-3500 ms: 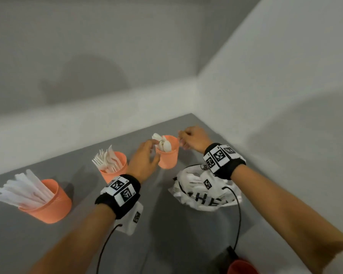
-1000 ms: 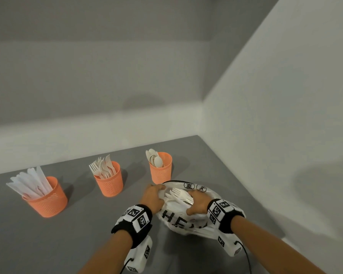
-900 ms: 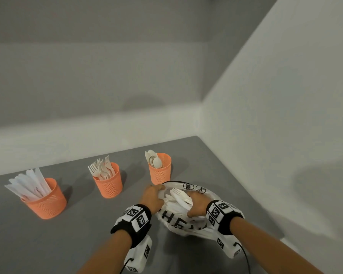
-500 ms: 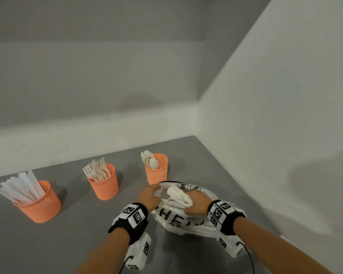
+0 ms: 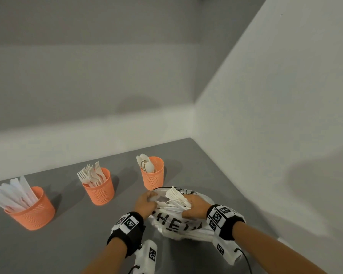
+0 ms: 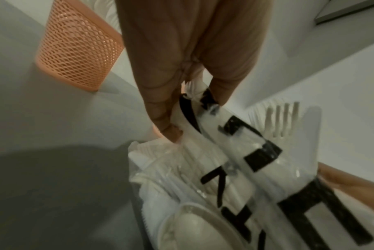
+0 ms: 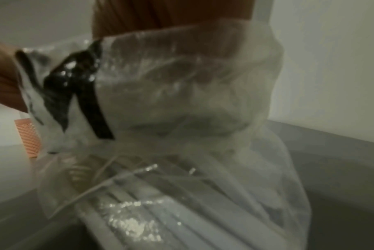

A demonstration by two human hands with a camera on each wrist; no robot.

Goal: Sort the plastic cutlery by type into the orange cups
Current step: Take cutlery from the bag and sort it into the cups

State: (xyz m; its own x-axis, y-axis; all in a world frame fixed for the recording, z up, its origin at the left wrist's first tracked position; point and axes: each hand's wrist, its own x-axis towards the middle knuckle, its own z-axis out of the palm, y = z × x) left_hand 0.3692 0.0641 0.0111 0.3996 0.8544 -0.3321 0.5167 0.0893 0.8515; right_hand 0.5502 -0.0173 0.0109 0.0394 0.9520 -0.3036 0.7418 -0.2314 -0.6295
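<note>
Three orange mesh cups stand in a row: knives in the left cup [image 5: 31, 209], forks in the middle cup [image 5: 99, 187], spoons in the right cup [image 5: 152, 173]. In front of the spoon cup lies a clear plastic bag [image 5: 178, 224] with black lettering, holding more white cutlery. My left hand [image 5: 150, 198] pinches the bag's rim [image 6: 188, 104] between thumb and fingers. My right hand [image 5: 186, 205] grips a bundle of white cutlery [image 5: 174, 195] that sticks out of the bag's mouth; fork tines [image 6: 282, 116] show in it. The bag's film [image 7: 181, 101] covers most of the right wrist view.
The grey table [image 5: 67, 244] meets a white wall [image 5: 265, 135] close on the right and another behind the cups. The spoon cup [image 6: 79, 55] stands just beyond my left hand. White sensor boxes with cables hang under both wrists.
Both hands came back from the spoon cup to the bag. Over the last second the left hand kept the rim and the right hand drew the cutlery bundle up a little.
</note>
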